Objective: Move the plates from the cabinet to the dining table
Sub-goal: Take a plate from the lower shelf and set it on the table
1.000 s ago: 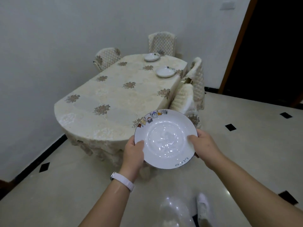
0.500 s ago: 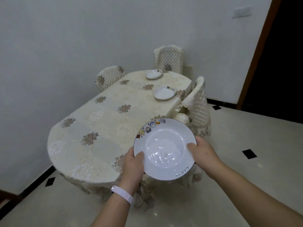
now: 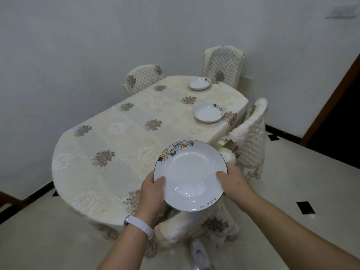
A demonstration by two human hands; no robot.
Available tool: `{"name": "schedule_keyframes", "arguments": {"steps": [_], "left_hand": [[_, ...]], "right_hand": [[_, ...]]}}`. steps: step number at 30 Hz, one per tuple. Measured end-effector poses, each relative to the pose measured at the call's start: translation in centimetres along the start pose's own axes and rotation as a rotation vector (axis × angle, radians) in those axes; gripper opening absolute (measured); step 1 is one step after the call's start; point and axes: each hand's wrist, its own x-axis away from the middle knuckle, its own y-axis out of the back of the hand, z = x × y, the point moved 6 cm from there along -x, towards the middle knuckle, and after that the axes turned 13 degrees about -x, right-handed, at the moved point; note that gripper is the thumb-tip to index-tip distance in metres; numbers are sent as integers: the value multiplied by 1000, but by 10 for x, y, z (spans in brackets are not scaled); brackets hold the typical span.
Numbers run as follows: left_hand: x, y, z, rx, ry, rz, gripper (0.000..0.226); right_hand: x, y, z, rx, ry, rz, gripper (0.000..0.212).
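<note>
I hold a white deep plate [image 3: 190,175] with small coloured figures on its far rim, level, above the near right edge of the dining table [image 3: 120,152]. My left hand [image 3: 153,193] grips its left rim, thumb on top. My right hand [image 3: 233,182] grips its right rim. The oval table wears a cream cloth with flower patches. Two more white plates lie on it: one [image 3: 208,114] near the right edge, another [image 3: 199,83] at the far end.
Cream quilted chairs stand around the table: one at the far end [image 3: 222,65], one on the far left [image 3: 143,77], one on the right [image 3: 251,137], one just below the plate [image 3: 175,228]. White walls close the left and back. A dark doorway [image 3: 341,117] opens at right.
I have walked closer to the table, which now fills more of the view. The plate stays in both hands and now hangs over the table's near edge.
</note>
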Motion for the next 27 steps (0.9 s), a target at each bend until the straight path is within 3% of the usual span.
{"name": "schedule_keyframes", "arguments": {"steps": [9, 15, 27], "left_hand": [[-120, -22, 0, 17, 66, -15, 31], [-190, -14, -7, -18, 52, -108, 25], [-233, 36, 38, -60, 153, -321, 29]], "right_hand": [[-121, -16, 20, 184, -43, 17, 32], [-191, -46, 38, 186, -17, 29, 19], [-259, -136, 5, 271, -5, 222, 10]]}}
